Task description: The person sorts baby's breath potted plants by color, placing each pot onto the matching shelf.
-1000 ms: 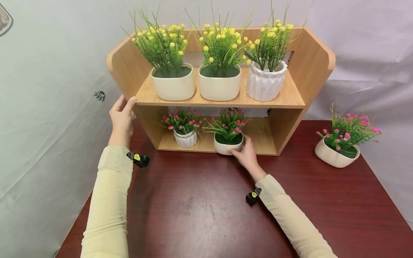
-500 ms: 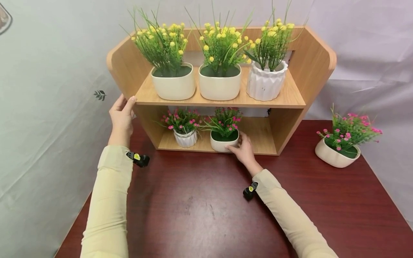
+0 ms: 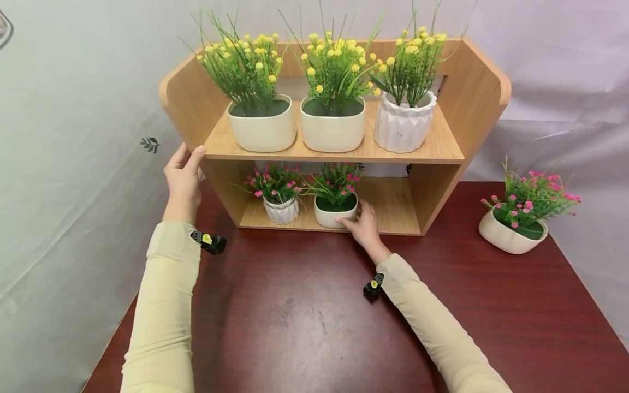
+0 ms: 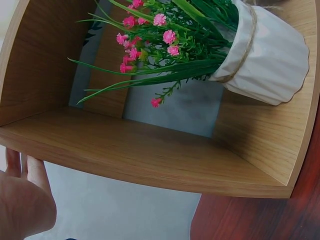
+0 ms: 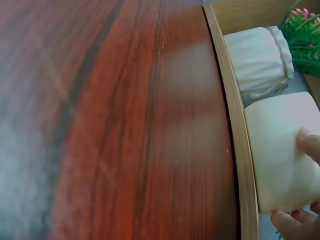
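My right hand (image 3: 364,225) grips a low cream oval flower pot (image 3: 326,218) with pink flowers, thumb on its front wall and fingers round its right side. This pot sits near the front edge of the lower level of a wooden shelf (image 3: 334,159). To its left stands a white fluted pot (image 3: 282,212) with pink flowers; in the left wrist view twine circles that white fluted pot (image 4: 275,55). My left hand (image 3: 183,177) touches the shelf's left side panel (image 4: 125,155), its straight fingers partly hidden behind the panel's outer face.
On the upper level are two cream oval pots (image 3: 262,128) (image 3: 333,128) and a white fluted pot (image 3: 404,125), all with yellow flowers. Another cream pot (image 3: 511,234) with pink flowers stands at the right edge of the dark red table (image 3: 295,316). Fabric hangs behind.
My right hand has moved the cream pink-flowered pot leftward and slightly back on the lower level, closer to the white fluted pot. The left hand has stayed at the side panel.
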The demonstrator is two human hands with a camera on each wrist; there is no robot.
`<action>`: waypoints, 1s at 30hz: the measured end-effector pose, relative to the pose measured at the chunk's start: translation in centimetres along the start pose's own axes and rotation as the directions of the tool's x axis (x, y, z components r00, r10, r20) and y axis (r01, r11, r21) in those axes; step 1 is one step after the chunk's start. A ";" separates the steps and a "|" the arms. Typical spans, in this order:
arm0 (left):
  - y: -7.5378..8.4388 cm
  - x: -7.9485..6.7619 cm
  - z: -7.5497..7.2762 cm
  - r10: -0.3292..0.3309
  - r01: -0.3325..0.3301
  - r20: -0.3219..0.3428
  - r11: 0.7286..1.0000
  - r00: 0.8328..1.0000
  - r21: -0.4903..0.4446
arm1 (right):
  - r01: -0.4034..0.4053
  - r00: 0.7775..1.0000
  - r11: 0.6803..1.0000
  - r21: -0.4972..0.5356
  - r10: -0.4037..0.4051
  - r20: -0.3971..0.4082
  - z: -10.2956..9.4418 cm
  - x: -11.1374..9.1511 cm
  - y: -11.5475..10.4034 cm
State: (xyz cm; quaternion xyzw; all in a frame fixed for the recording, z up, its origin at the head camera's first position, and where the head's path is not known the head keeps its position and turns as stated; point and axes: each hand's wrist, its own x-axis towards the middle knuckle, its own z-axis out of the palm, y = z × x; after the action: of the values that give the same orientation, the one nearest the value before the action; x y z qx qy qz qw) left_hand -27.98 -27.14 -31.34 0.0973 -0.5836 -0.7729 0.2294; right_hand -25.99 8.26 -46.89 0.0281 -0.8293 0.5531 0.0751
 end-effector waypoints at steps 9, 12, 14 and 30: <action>0.3 0.0 -0.1 -0.002 0.002 0.002 1.000 1.000 0.020 | 0.019 0.999 0.995 -0.098 -0.022 -0.023 0.7 0.3 -0.3; 0.3 0.0 0.0 -0.009 0.009 0.001 1.000 1.000 0.006 | 0.035 0.999 0.991 -0.130 -0.039 -0.022 0.8 0.3 -0.3; 0.3 0.0 0.0 -0.012 0.012 0.001 1.000 1.000 -0.012 | 0.053 0.998 0.987 -0.154 -0.057 -0.022 0.8 0.2 -0.3; 0.0 0.0 0.0 -0.014 0.014 0.001 1.000 1.000 0.001 | 0.162 0.977 0.973 -0.165 -0.181 -0.111 0.6 -2.4 -0.5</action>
State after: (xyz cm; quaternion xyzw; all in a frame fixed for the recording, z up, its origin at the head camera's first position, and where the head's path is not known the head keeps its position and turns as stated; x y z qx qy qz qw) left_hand -27.97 -27.14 -31.30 0.1009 -0.5832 -0.7744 0.2236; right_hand -23.56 7.39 -47.00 0.0591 -0.8579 0.4790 0.1764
